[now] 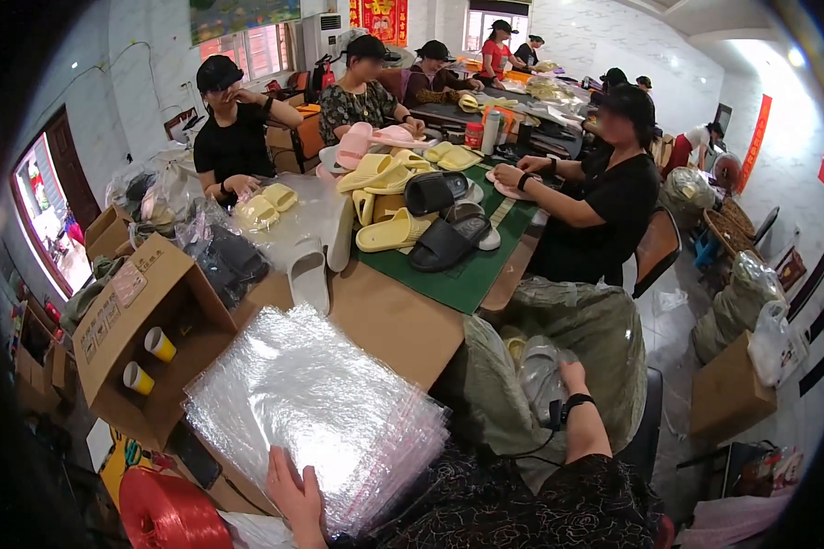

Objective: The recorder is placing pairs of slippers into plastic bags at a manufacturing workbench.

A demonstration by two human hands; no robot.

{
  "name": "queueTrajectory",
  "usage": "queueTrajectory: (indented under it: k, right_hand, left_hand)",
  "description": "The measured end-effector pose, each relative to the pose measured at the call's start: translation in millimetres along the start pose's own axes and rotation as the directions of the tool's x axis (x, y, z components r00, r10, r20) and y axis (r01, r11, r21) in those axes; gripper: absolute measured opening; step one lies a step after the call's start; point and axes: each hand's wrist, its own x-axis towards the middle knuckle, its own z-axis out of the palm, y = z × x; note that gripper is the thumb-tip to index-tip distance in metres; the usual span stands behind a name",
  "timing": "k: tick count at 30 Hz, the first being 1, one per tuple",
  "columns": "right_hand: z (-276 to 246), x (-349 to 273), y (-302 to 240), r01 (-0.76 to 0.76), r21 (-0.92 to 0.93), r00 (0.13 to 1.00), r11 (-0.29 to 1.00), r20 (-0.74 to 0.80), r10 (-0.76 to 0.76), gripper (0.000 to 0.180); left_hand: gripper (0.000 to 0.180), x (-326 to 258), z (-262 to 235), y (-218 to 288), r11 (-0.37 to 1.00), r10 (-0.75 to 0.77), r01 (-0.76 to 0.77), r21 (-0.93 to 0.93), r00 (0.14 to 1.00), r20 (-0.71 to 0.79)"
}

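My left hand [295,494] lies flat on the near edge of a stack of clear plastic bags [284,384], fingers stretched out and thumb apart. My right hand [573,379] reaches into a large olive-green sack [604,320] beside the table, closed on the edge of a pair of grey slippers in clear plastic [542,373]. Part of its fingers is hidden by the hand itself. A yellowish slipper [516,348] shows next to that pair inside the sack. One grey slipper [309,276] lies just beyond the bag stack.
Yellow slippers [392,231] and black slippers [449,242] are piled on a green mat [458,288]. Left of the bags, an open carton [146,320] holds two paper cups. Red twine [169,512] sits at the lower left. People work around the table, one [604,183] near the sack.
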Motion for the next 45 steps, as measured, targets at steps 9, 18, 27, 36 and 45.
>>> queueTrajectory:
  k: [9,18,27,36,45]
  right_hand:
    - [27.4,-7.0,-81.2,0.447,0.293,0.892,0.845,-0.224,-0.393,0.042]
    - [81.4,-138.0,-294.0,0.559,0.726,0.521,0.402,0.07,-0.851,0.029]
    - [190.5,-213.7,-426.7,0.751,0.383,0.42,0.538,0.351,-0.837,0.047]
    - [252.7,-209.3,-471.8,0.771,0.103,0.494,0.629,0.526,-0.692,0.062]
    - [226.2,-158.6,-465.0,0.21,0.797,0.626,0.566,0.335,-0.704,0.042]
  left_hand:
    - [0.066,-1.2,1.7,3.8,1.0,-0.012,0.013,0.025,0.999,-0.039]
    - [0.065,8.8,2.1,8.2,0.998,0.064,-0.062,0.026,0.995,-0.073]
    - [0.067,1.7,1.4,2.5,0.998,0.033,-0.029,0.046,0.996,-0.08]
    - [0.069,3.1,-1.3,10.3,0.999,-0.017,0.018,0.027,0.999,-0.036]
    - [0.067,0.8,1.7,1.5,1.0,0.009,-0.007,0.025,0.997,-0.082]
